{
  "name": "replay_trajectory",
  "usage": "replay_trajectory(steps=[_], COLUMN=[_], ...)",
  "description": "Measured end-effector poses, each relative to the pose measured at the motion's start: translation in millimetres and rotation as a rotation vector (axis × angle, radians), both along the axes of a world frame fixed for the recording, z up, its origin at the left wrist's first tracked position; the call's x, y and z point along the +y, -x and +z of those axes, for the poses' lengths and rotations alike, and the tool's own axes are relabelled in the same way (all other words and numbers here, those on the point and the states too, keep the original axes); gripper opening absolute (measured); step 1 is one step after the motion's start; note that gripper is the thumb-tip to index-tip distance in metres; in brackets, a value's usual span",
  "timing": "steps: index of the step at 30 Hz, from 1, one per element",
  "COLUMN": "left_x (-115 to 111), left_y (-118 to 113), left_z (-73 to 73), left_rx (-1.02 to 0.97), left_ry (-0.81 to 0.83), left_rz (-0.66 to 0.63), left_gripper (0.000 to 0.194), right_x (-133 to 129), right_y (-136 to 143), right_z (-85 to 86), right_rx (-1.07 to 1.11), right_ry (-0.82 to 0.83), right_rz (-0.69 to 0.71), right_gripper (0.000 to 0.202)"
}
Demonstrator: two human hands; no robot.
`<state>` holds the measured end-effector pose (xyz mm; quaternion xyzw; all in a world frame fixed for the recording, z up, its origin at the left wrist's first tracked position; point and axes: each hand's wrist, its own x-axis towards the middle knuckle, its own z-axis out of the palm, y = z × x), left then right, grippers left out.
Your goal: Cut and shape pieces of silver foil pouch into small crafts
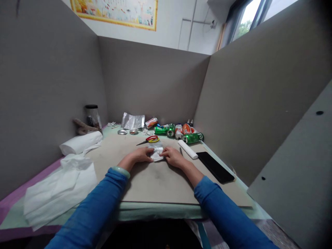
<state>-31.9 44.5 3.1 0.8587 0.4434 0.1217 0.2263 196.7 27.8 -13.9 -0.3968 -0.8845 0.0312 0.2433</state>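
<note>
A small silvery-white sheet (156,155) lies between my hands on the beige board (155,185). At its left edge, my left hand (141,155) has its fingers closed on the sheet. My right hand (173,156) grips the right side, its index finger and thumb bent together on the surface. What the sheet is made of I cannot tell for sure. Just beyond it rest scissors (151,139) with red and yellow handles, blades pointing left. A dark slim blade-like piece (181,150) and a white bar-shaped object (187,149) lie right of my right hand.
Several crushed drink cans (192,138) line the back right. A silver pouch (133,121) and small round metal pieces (122,132) lie at the back left. White paper (62,186) and a roll (81,143) fill the left side; a black phone-like slab (215,167) lies right. Grey panels (153,79) surround the table.
</note>
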Motion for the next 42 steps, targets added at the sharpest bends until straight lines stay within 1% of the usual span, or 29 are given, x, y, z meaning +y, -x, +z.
replay_trajectory(steps=[2,5,8,10,13,15,21,25,28,30,33,35,37,38,39,41,42], left_x=[0,-1,0,1,3,3,3,5,3,-1,-7,-10,-10,-10,-10,-10,-11], left_y=[0,1,3,4,5,5,5,5,5,4,2,1,1,2,2,4,5], left_z=[0.8,1.9,1.0,-0.5,-2.3,-2.8,-3.9,-6.5,-5.1,-2.0,3.1,4.9,5.1,5.0,5.1,6.2,7.3], left_rx=[0.005,0.002,-0.017,-0.014,0.009,0.005,-0.031,-0.034,-0.028,-0.021,-0.036,-0.057,-0.079,-0.091,-0.102,-0.136,-0.163], left_ry=[0.0,0.007,0.025,0.028,0.031,0.033,0.023,0.031,0.036,0.03,0.026,0.032,0.049,0.06,0.075,0.106,0.121], left_rz=[-0.002,0.006,-0.008,-0.002,0.016,0.009,0.011,0.016,0.034,0.046,0.074,0.069,0.065,0.068,0.073,0.088,0.091], left_gripper=[0.066,0.069,0.071,0.072,0.075,0.075,0.074,0.074,0.073,0.073,0.072,0.072,0.072,0.072,0.072,0.069,0.067], right_x=[0,2,4,5,6,6,8,11,13,15,15,13,8,5,2,-6,-9], right_y=[0,0,-1,-1,-1,-1,0,-2,-5,-9,-14,-15,-14,-13,-12,-10,-9], right_z=[0.8,-0.5,-4.0,-6.0,-6.1,-4.4,-0.2,-1.2,-2.4,-2.8,-0.9,3.0,8.7,11.8,14.7,19.0,20.1], right_rx=[-0.025,-0.027,0.069,0.152,0.222,0.211,-0.005,-0.08,-0.13,-0.149,-0.103,0.004,0.145,0.206,0.252,0.293,0.301], right_ry=[0.001,0.053,0.141,0.19,0.212,0.186,0.022,-0.068,-0.108,-0.106,-0.085,-0.129,-0.207,-0.214,-0.185,-0.021,0.06], right_rz=[0.012,0.099,0.178,0.175,0.128,0.097,-0.039,-0.124,-0.233,-0.317,-0.407,-0.429,-0.41,-0.36,-0.275,-0.088,-0.029], right_gripper=[0.036,0.04,0.04,0.041,0.04,0.037,0.025,0.02,0.019,0.019,0.02,0.026,0.037,0.039,0.038,0.032,0.029])
